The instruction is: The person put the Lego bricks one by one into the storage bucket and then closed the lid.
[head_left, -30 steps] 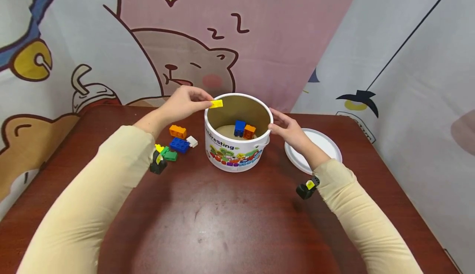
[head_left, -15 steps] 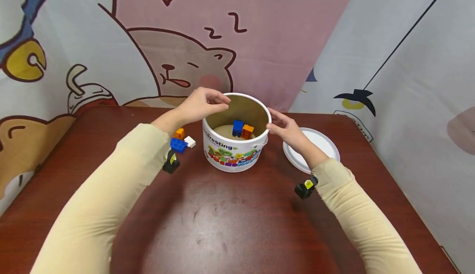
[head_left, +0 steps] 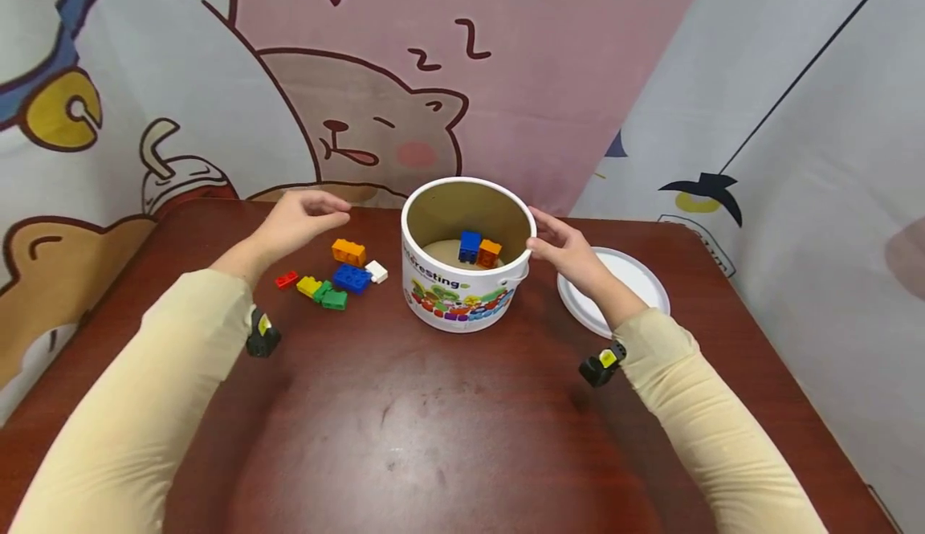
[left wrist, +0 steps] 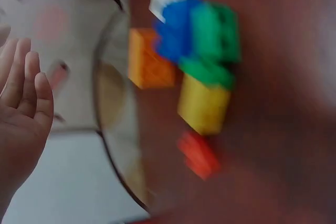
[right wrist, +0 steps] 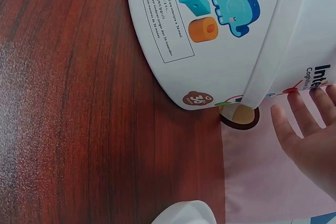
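My left hand (head_left: 299, 217) hovers over the table behind a group of toy building bricks, its fingers loose and holding nothing. Under and beside it lie an orange brick (head_left: 349, 252), a blue brick (head_left: 352, 279), a white brick (head_left: 376, 271), a yellow brick (head_left: 309, 287), green bricks (head_left: 334, 300) and a small red brick (head_left: 286, 279). Blurred, the same group appears in the left wrist view. With fairly straight fingers, my right hand (head_left: 571, 257) touches the right side of a white bucket (head_left: 462, 293). Inside are a blue brick (head_left: 470, 246) and an orange brick (head_left: 489, 254); the front wall hides part of the floor.
A round white lid (head_left: 636, 281) lies on the brown table (head_left: 433, 430) to the bucket's right, partly behind my right forearm. The bucket's handle (head_left: 516, 275) hangs at its right side. A cartoon-printed cloth (head_left: 564, 52) stands behind the table.
My left hand held a yellow brick at the bucket's rim, let go of it over the opening, then moved left, back above the loose bricks. My right hand stayed at the bucket.
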Tool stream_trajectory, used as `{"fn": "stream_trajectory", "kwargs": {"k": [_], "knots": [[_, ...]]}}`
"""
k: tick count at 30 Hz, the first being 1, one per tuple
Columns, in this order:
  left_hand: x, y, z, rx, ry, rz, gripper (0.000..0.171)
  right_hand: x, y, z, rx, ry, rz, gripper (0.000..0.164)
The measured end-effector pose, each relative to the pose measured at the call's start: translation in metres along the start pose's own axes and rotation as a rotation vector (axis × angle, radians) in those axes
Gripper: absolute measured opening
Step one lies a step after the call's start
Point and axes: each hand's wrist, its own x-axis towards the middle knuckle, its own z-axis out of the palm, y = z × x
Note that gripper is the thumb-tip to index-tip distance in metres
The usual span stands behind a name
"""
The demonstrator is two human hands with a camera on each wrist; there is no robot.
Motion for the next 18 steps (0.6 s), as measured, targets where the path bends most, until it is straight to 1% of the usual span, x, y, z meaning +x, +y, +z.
{"fn": "stream_trajectory", "kwargs": {"k": [4,8,13,15,18], "knots": [[-0.015,-0.039,-0.01,0.022,0.024,-0.082,0.044,0.001,0.001,0.0,0.009,-0.006,0.004,0.059],[-0.028,-0.068,-0.014,0.046,0.055,-0.134,0.048,0.0,0.003,-0.001,0.015,-0.018,0.004,0.06],[-0.039,-0.092,-0.018,0.025,0.103,-0.168,0.047,0.0,0.002,0.0,0.017,-0.016,-0.008,0.06],[-0.042,-0.1,-0.018,0.005,0.103,-0.178,0.047,0.0,0.002,0.0,0.016,-0.013,-0.006,0.06],[-0.046,-0.11,-0.017,-0.01,0.084,-0.195,0.049,0.001,0.002,0.0,0.011,-0.01,-0.001,0.059]]}}
